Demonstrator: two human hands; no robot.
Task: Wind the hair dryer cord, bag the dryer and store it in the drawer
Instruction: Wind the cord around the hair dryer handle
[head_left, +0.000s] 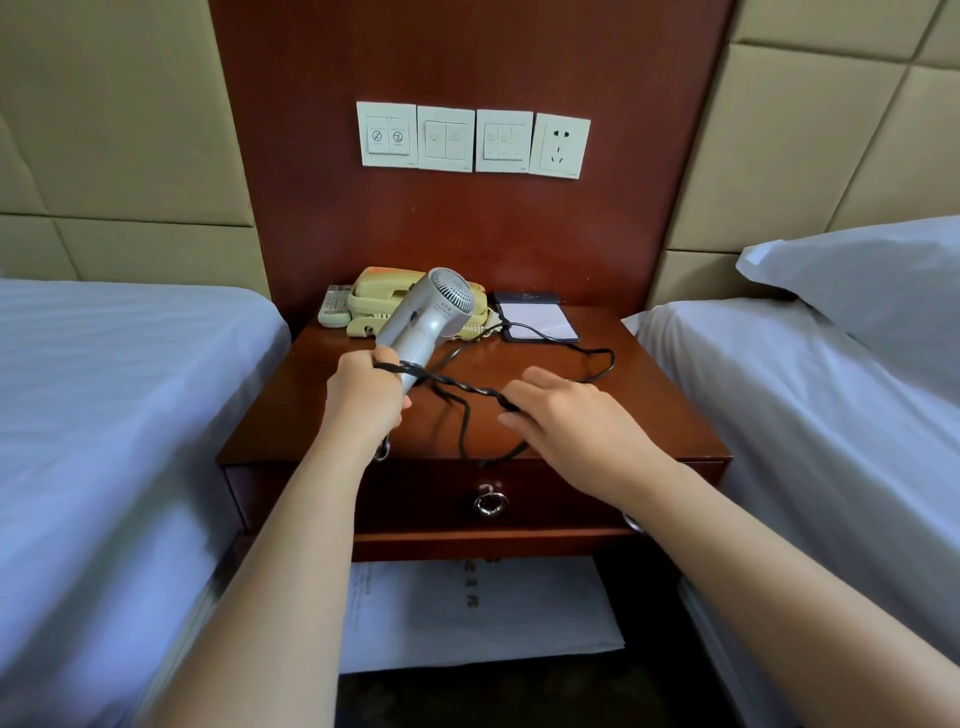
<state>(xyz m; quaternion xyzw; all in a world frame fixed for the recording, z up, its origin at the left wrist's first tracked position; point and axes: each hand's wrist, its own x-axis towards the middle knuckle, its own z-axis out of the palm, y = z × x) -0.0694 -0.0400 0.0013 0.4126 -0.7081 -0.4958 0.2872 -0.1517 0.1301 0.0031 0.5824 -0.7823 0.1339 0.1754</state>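
Observation:
My left hand (366, 397) grips the handle of a silver hair dryer (431, 312) and holds it tilted above the wooden nightstand (649, 395), its grille end up. The black cord (467, 387) runs twisted from the handle to my right hand (576, 415), which pinches it in its fingers. More cord loops over the nightstand top towards the notepad and droops past the front edge. The drawer (545, 493) below the top is closed, with a metal ring pull (490, 501). No bag for the dryer is plainly in view.
A cream telephone (379, 301), a remote (335, 306) and a notepad in a dark folder (537, 319) stand at the back of the nightstand. White papers (467, 613) lie on the shelf below. Beds flank both sides, and a wall socket (561, 146) sits above.

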